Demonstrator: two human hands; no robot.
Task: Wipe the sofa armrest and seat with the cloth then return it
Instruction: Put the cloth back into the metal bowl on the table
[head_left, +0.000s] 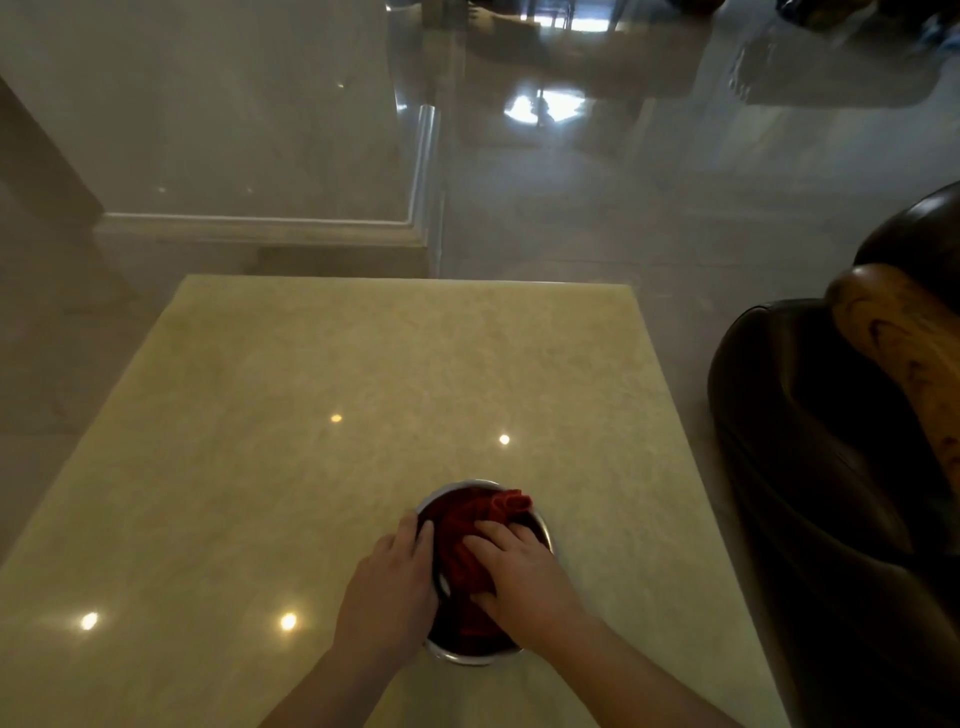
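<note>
A red cloth (480, 512) lies bunched inside a round metal bowl (462, 656) near the front of a pale marble table (363, 389). My right hand (524, 577) is down in the bowl with its fingers closed on the cloth. My left hand (392, 579) grips the bowl's left rim. The dark leather sofa (831, 467) stands at the right, its armrest topped with polished brown wood (904, 343). Most of the sofa seat is out of frame.
A glossy tiled floor (597, 208) surrounds the table. A raised marble step with a moulded edge (260, 223) lies beyond the table's far left. Dark furniture and objects show at the top edge. A narrow strip of floor separates table and sofa.
</note>
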